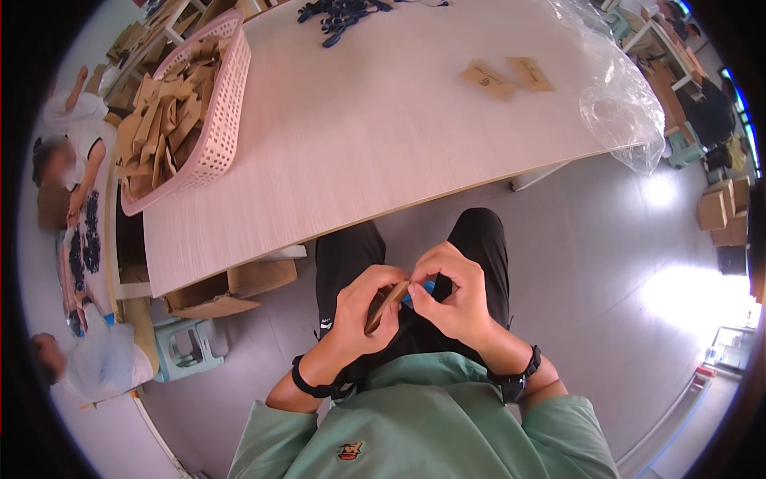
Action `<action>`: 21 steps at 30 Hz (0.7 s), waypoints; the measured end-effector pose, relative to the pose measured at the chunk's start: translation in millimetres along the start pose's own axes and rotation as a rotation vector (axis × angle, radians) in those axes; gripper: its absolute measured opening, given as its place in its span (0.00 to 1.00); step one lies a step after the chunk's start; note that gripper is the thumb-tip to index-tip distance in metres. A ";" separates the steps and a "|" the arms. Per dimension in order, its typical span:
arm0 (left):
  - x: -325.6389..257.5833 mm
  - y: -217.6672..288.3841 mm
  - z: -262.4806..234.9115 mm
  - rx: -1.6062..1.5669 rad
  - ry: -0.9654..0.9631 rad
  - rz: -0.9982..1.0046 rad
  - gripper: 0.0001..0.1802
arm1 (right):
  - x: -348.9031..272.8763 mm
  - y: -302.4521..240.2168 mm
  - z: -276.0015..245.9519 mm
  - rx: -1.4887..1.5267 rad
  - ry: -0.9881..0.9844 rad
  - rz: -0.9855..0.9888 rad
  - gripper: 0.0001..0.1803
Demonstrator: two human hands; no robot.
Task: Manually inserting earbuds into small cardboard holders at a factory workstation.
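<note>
**Fingers pinching a brown paper sleeve over the lap**

Fingertips of both our hands press together on one small brown paper sleeve, held above our lap, below the table edge. Our left hand grips its lower length with thumb and curled fingers; our right hand pinches the top end, where a small blue piece shows between the fingers. What the blue piece is, we cannot tell.

On the pale wooden table: a pink perforated plastic basket at the left end, heaped with matching brown sleeves. Two flat brown sleeves with dark print lie far right, side by side, touching. A crumpled clear plastic bag hangs over the right edge. A dark tangle of cords sits at the far edge.

An open cardboard box is under the table, a pale green stool beside it. More brown cartons stand stacked at far right.
</note>
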State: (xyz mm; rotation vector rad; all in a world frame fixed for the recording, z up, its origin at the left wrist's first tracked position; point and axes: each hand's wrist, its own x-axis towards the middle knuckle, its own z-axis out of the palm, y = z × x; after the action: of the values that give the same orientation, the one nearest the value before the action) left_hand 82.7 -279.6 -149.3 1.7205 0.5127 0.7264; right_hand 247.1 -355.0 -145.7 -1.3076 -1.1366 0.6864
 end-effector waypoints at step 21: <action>12.4 12.6 -3.2 0.454 -0.155 0.248 0.20 | -5.0 11.0 -11.2 0.062 -0.034 -0.008 0.08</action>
State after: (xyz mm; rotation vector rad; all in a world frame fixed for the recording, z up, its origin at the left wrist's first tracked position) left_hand 88.9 -272.4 -134.0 2.2751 0.3771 0.6760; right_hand 257.8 -361.7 -156.3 -1.2428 -1.1392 0.7348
